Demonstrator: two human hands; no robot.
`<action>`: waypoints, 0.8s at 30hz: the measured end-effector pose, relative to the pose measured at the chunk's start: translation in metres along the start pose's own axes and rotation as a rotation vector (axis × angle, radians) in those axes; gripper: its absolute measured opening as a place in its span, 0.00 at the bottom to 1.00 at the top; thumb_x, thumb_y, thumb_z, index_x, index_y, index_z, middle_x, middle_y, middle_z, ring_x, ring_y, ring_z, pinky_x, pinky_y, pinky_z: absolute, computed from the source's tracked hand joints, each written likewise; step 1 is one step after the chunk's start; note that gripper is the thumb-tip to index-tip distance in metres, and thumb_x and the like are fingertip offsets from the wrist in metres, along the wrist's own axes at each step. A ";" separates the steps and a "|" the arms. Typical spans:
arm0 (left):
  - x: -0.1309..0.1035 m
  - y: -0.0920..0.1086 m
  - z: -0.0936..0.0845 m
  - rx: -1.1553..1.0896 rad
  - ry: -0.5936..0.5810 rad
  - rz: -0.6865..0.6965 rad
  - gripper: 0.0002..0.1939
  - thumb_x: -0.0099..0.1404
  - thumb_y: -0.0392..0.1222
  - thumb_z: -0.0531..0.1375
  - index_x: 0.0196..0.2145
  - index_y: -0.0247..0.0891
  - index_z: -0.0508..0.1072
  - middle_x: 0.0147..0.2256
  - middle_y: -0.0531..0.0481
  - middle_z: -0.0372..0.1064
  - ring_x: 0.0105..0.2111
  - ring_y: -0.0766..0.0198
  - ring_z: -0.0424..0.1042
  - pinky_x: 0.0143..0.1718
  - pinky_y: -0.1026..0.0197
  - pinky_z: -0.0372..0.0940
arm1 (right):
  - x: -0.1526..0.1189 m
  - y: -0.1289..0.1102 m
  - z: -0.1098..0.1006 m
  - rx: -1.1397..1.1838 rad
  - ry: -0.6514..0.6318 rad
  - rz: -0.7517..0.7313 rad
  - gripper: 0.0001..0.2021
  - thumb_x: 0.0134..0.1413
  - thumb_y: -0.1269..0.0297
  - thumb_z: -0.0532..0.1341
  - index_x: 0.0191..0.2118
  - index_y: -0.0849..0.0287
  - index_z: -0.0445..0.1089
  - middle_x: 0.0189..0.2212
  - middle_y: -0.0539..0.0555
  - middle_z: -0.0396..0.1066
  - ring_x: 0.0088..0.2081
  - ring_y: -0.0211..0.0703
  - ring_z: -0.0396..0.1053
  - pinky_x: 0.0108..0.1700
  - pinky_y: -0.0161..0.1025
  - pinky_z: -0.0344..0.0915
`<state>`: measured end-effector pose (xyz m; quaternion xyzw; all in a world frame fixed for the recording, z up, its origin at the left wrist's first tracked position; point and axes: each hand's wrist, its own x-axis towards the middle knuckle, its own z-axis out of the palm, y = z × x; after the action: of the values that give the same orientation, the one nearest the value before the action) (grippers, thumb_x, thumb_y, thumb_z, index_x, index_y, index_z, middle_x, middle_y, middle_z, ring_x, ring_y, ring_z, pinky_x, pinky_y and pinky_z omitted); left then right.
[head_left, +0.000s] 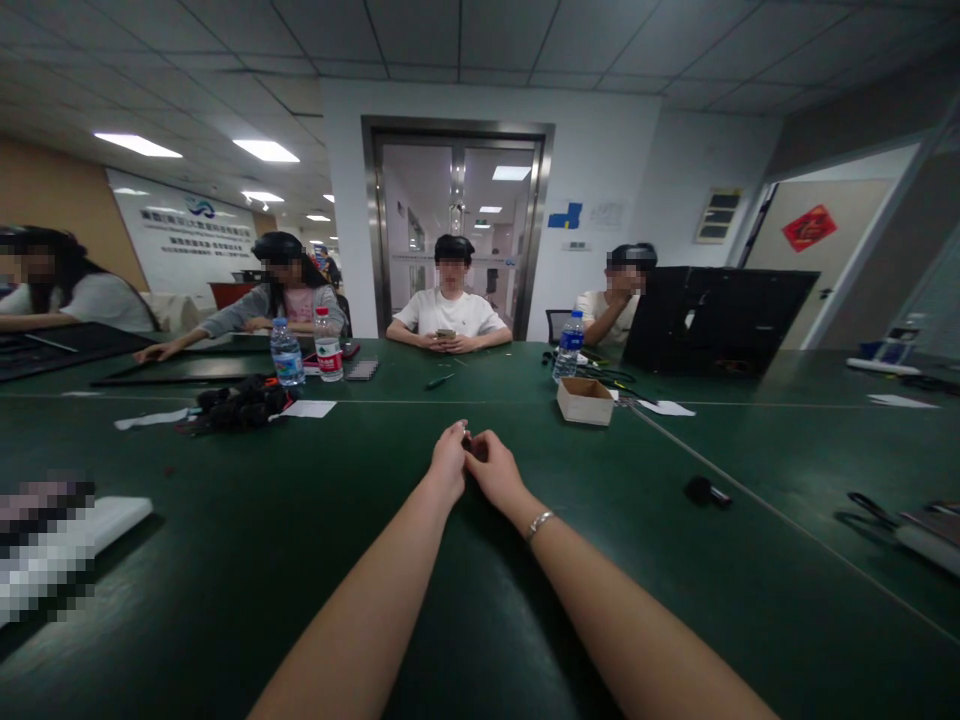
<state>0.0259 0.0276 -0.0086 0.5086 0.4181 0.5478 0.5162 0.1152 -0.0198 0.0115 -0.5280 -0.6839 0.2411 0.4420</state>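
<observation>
Both of my arms reach forward over the green table, and the hands meet near its middle. My left hand is closed, its fingertips around something small with a shiny tip. My right hand, with a silver bracelet at the wrist, is pinched against the left one. A small dark thing shows between the fingers of the two hands. It is mostly covered, and its kind cannot be made out.
Ahead stand an open cardboard box, water bottles and a screwdriver. Dark bundled gear lies left; a short brush-like thing lies right. Several people sit around the table. A black monitor stands at the back right.
</observation>
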 end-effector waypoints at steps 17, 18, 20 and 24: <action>-0.032 0.023 -0.036 -0.373 0.128 -0.052 0.07 0.56 0.31 0.61 0.34 0.36 0.68 0.37 0.48 0.69 0.38 0.69 0.68 0.50 0.60 0.59 | 0.000 0.010 -0.013 -0.101 0.032 -0.092 0.12 0.46 0.58 0.59 0.37 0.56 0.70 0.28 0.50 0.71 0.30 0.38 0.67 0.33 0.35 0.62; -0.032 0.022 -0.036 -0.349 0.135 -0.038 0.09 0.54 0.31 0.62 0.34 0.35 0.69 0.36 0.48 0.68 0.38 0.68 0.68 0.51 0.59 0.59 | 0.000 0.010 -0.013 -0.117 0.035 -0.091 0.11 0.46 0.58 0.59 0.37 0.56 0.70 0.29 0.50 0.71 0.30 0.38 0.67 0.33 0.35 0.62; -0.031 0.020 -0.036 -0.279 0.133 -0.013 0.11 0.51 0.32 0.65 0.34 0.35 0.70 0.35 0.49 0.68 0.37 0.67 0.68 0.51 0.57 0.59 | -0.001 0.008 -0.013 -0.151 0.034 -0.092 0.11 0.47 0.58 0.59 0.37 0.56 0.70 0.30 0.50 0.71 0.31 0.38 0.67 0.33 0.35 0.61; -0.034 0.021 -0.034 -0.226 0.040 -0.007 0.12 0.52 0.37 0.65 0.36 0.35 0.72 0.36 0.48 0.68 0.38 0.65 0.68 0.49 0.56 0.61 | -0.002 0.006 -0.013 -0.196 0.025 -0.100 0.11 0.48 0.59 0.59 0.37 0.55 0.70 0.29 0.50 0.71 0.30 0.38 0.66 0.32 0.35 0.60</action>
<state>-0.0120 -0.0063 0.0033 0.4345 0.3655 0.6000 0.5636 0.1297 -0.0215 0.0121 -0.5368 -0.7241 0.1442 0.4083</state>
